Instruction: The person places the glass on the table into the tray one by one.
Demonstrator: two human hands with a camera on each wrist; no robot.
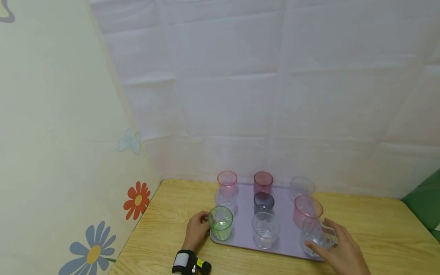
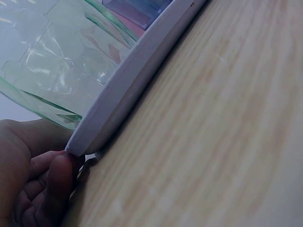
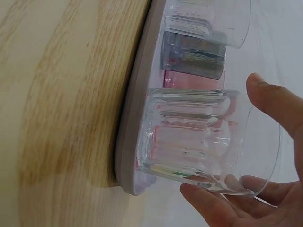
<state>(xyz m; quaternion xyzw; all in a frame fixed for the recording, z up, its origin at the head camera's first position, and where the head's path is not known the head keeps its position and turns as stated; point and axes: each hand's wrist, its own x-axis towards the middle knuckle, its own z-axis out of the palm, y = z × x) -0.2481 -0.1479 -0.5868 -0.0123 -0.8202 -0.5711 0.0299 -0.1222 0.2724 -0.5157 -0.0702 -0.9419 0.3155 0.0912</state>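
My left hand (image 1: 196, 231) holds the front left corner of a pale purple tray (image 1: 242, 225). In the left wrist view its fingers (image 2: 60, 177) curl under the tray's edge, beside a green glass (image 1: 221, 228) standing on that corner. At the front right corner my right hand (image 1: 346, 248) holds a clear glass (image 3: 194, 142), its thumb on one side near the rim and its fingers on the other. This glass is upright, its base on the tray. A pink glass (image 1: 307, 210) stands right behind it.
Another clear glass (image 1: 266, 231) stands at the tray's front middle. Behind it are a dark grey glass (image 1: 264, 204) and a dark pink one (image 1: 263, 183). More pink and clear glasses line the left side and back. A white cloth (image 1: 220, 114) hangs behind the wooden table (image 1: 385, 225).
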